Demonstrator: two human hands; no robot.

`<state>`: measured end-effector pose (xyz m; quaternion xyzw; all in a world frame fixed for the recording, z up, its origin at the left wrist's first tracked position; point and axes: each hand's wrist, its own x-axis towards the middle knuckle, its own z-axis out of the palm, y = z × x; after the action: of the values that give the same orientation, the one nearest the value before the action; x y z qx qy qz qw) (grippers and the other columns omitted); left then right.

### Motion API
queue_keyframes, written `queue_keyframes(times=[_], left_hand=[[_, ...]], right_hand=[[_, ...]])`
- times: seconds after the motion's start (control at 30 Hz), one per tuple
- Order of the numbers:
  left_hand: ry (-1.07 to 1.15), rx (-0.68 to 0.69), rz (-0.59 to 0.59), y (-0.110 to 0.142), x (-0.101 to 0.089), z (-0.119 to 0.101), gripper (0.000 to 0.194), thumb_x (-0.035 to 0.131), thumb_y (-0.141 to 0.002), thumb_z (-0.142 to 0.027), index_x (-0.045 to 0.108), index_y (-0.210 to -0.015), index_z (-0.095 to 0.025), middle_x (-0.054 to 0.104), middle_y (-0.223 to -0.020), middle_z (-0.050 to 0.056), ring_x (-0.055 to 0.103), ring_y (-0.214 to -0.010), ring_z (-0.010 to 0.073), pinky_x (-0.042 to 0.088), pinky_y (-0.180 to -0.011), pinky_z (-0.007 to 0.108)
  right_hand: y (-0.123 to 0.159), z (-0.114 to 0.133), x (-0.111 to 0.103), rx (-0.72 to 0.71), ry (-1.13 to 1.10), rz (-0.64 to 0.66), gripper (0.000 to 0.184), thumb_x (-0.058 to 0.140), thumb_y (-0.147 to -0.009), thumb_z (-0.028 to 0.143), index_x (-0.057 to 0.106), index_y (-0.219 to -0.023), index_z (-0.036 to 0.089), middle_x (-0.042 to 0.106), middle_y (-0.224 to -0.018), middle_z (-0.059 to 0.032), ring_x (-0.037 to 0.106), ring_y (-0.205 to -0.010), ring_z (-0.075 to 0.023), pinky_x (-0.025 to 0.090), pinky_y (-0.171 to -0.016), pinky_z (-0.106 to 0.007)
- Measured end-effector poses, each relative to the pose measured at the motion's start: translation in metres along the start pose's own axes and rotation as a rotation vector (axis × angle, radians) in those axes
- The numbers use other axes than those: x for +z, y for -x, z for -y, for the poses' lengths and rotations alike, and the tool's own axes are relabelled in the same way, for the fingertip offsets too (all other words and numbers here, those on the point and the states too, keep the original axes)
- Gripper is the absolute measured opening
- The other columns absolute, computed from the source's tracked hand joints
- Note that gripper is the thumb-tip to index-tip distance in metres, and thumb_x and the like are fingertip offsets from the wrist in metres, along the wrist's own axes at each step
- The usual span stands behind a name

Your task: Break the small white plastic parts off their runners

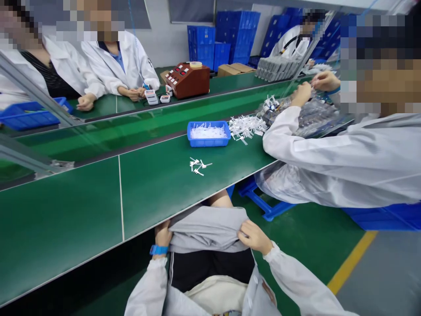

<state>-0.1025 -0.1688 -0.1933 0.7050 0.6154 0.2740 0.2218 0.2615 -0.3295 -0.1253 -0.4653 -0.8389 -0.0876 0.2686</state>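
A grey cloth (207,228) lies folded across my lap, over black shorts (213,267). My right hand (255,237) is closed on the cloth's right edge, fingers curled over it. At the left edge, my left hand (162,235) grips the cloth, its fingers partly hidden by the fabric and the table edge. A blue wristband (158,249) circles my left wrist. Beyond my knees, a few small white plastic pieces (198,166) lie on the green tabletop (158,184). Behind them stands a blue tray (209,142) holding many similar pieces.
A loose pile of white pieces (248,126) lies beside the tray. To my right a co-worker's sleeve (329,153) reaches over clear plastic bags (317,116). Across the line are two seated people, a brown control box (190,81) and another blue tray (29,116). A blue stool (268,204) stands right.
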Motion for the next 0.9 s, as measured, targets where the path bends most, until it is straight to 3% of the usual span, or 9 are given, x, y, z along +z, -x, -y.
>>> queue_keyframes(times=[0.1,0.27,0.4,0.5,0.63,0.7,0.77,0.83,0.9], left_hand=[[-0.066,0.052,-0.108,0.027,-0.017,0.018,0.023,0.049,-0.077,-0.02,0.05,-0.054,-0.023,0.059,-0.064,0.007,0.061,-0.075,0.025,0.046,-0.083,0.044],[-0.281,0.072,-0.299,0.038,-0.023,0.022,0.012,0.048,-0.071,-0.021,0.053,-0.061,-0.022,0.062,-0.063,0.009,0.063,-0.074,0.0276,0.046,-0.076,0.042],[-0.231,-0.154,-0.094,0.017,-0.017,0.0,0.013,0.05,-0.073,-0.02,0.06,-0.081,-0.021,0.064,-0.064,0.007,0.063,-0.064,0.0248,0.047,-0.062,0.033],[-0.15,-0.155,-0.015,0.01,-0.024,-0.02,0.018,0.052,-0.072,-0.017,0.059,-0.089,-0.02,0.065,-0.069,0.005,0.064,-0.066,0.0231,0.047,-0.061,0.03],[-0.13,-0.094,-0.048,0.041,-0.043,-0.058,0.014,0.054,-0.08,-0.033,0.052,-0.083,-0.019,0.055,-0.061,0.001,0.055,-0.053,0.0187,0.041,-0.051,0.029],[-0.045,0.074,0.027,0.07,-0.046,-0.086,0.023,0.046,-0.087,-0.038,0.048,-0.071,-0.022,0.05,-0.057,-0.001,0.051,-0.051,0.0159,0.04,-0.053,0.028],[0.021,0.316,0.292,0.1,-0.039,-0.116,0.032,0.041,-0.091,-0.037,0.046,-0.062,-0.023,0.05,-0.056,0.0,0.051,-0.052,0.0154,0.041,-0.055,0.028],[0.07,0.471,0.551,0.123,-0.022,-0.14,0.025,0.044,-0.09,-0.037,0.054,-0.07,-0.024,0.055,-0.061,0.001,0.054,-0.056,0.0169,0.043,-0.056,0.029],[0.098,0.508,0.59,0.136,-0.001,-0.151,0.015,0.047,-0.088,-0.033,0.059,-0.084,-0.025,0.062,-0.076,0.005,0.06,-0.071,0.0214,0.047,-0.065,0.033]], right_hand=[[0.001,-0.002,0.0,0.013,-0.057,0.035,0.02,0.049,-0.087,0.01,0.059,-0.078,0.025,0.041,-0.054,0.0034,0.042,-0.053,-0.0122,0.037,-0.051,-0.027],[0.0,0.002,0.002,0.008,-0.047,0.129,0.025,0.044,-0.09,0.011,0.065,-0.089,0.025,0.048,-0.054,0.002,0.047,-0.049,-0.0121,0.04,-0.049,-0.027],[-0.011,-0.001,-0.007,0.144,-0.153,0.224,0.02,0.053,-0.09,0.031,0.064,-0.103,0.021,0.062,-0.071,-0.0033,0.058,-0.057,-0.014,0.048,-0.056,-0.027],[-0.021,-0.015,-0.02,0.304,-0.262,0.273,0.056,0.066,-0.076,0.048,0.053,-0.122,0.019,0.062,-0.107,-0.0117,0.064,-0.091,-0.0243,0.052,-0.076,-0.035],[-0.031,-0.03,-0.025,0.532,-0.342,0.299,0.084,0.073,-0.066,0.047,0.037,-0.136,0.017,0.046,-0.133,-0.018,0.047,-0.121,-0.0324,0.041,-0.097,-0.045],[-0.037,-0.031,-0.023,0.615,-0.413,0.387,0.067,0.07,-0.069,0.04,0.046,-0.127,0.017,0.059,-0.116,-0.0148,0.058,-0.104,-0.0296,0.046,-0.086,-0.04],[-0.046,-0.029,-0.025,0.672,-0.475,0.45,0.039,0.066,-0.071,0.032,0.057,-0.105,0.017,0.065,-0.085,-0.0056,0.062,-0.078,-0.0228,0.047,-0.07,-0.032],[-0.06,-0.025,-0.037,0.699,-0.538,0.419,0.017,0.062,-0.071,0.027,0.058,-0.084,0.017,0.059,-0.067,0.001,0.057,-0.064,-0.0171,0.043,-0.061,-0.026],[-0.073,-0.02,-0.058,0.711,-0.612,0.326,0.011,0.06,-0.072,0.027,0.056,-0.071,0.017,0.056,-0.063,0.0028,0.053,-0.061,-0.0144,0.041,-0.058,-0.024]])
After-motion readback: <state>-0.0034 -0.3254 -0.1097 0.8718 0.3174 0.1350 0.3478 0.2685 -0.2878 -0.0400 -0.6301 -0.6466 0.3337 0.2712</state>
